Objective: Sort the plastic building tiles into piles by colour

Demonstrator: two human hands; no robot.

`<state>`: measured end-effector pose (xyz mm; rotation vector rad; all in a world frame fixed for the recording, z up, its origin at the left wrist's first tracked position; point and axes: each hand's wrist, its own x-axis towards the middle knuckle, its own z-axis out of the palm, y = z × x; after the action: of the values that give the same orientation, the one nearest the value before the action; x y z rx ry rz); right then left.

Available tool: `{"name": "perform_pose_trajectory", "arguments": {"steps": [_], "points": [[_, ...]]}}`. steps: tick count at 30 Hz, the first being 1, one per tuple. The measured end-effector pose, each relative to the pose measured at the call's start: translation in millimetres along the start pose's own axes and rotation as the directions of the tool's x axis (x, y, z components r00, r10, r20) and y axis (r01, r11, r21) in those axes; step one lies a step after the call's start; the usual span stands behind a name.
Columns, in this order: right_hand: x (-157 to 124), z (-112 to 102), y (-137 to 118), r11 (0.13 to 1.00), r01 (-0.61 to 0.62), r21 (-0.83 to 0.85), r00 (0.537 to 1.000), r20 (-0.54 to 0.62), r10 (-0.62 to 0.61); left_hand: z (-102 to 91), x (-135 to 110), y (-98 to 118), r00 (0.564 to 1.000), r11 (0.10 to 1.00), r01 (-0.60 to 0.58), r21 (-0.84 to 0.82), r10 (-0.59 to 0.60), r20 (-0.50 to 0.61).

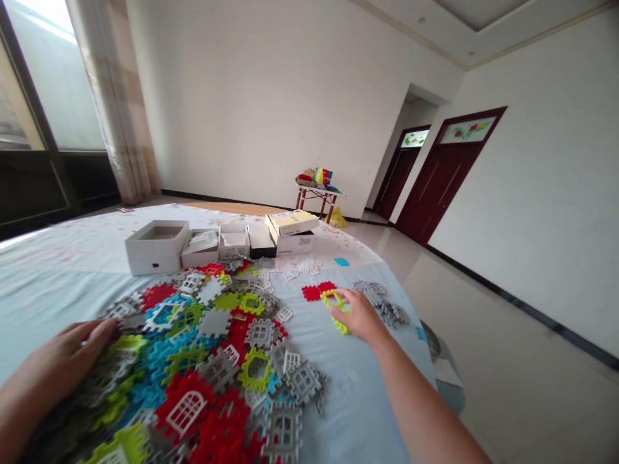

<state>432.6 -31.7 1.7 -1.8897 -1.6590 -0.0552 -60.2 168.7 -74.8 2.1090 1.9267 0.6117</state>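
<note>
My right hand (362,317) pinches a lime-green interlocking building tile (331,298) with a cut-out middle, over the right side of the table. More lime green (342,326) shows just below its thumb, and a red tile group (318,291) lies beside the fingertips. A large heap of toothed plastic tiles in red, blue, grey and green spreads between my hands, among them a red tile (186,405) with a white window frame. At the heap's left edge, my left hand (72,351) rests with its fingers stretched out, close to grey tiles (122,310).
Behind the heap stand a white open box (157,247), smaller boxes, and a yellow-lidded box (293,223). Grey tiles (391,314) and a blue tile (342,262) lie toward the right edge of the blue-covered table (348,412). A small side table (319,191) stands farther back.
</note>
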Motion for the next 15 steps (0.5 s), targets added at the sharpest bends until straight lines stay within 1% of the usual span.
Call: {"name": "perform_pose_trajectory", "arguments": {"steps": [2,4,10,13,15], "points": [[-7,-5,13,0.995,-0.065,-0.071,0.998,-0.002,0.065,0.4,1,0,0.999,0.999,0.021,-0.026,-0.02,0.029],[-13,-6,22,0.987,-0.103,-0.123,0.995,0.003,0.104,-0.1,0,1,1.0,0.999,0.019,-0.042,-0.018,0.022],[-25,-5,27,0.954,-0.147,-0.261,0.985,0.054,0.166,-2.6,-3,5,0.999,0.999,0.03,-0.03,-0.029,0.039],[-24,-6,28,0.949,-0.151,-0.276,0.986,0.032,0.166,-5.9,-6,11,0.999,0.999,0.032,-0.008,-0.032,0.042],[-22,-5,25,0.961,-0.124,-0.245,0.992,-0.017,0.124,-9.8,-10,18,1.0,1.0,0.015,0.003,-0.016,0.024]]}}
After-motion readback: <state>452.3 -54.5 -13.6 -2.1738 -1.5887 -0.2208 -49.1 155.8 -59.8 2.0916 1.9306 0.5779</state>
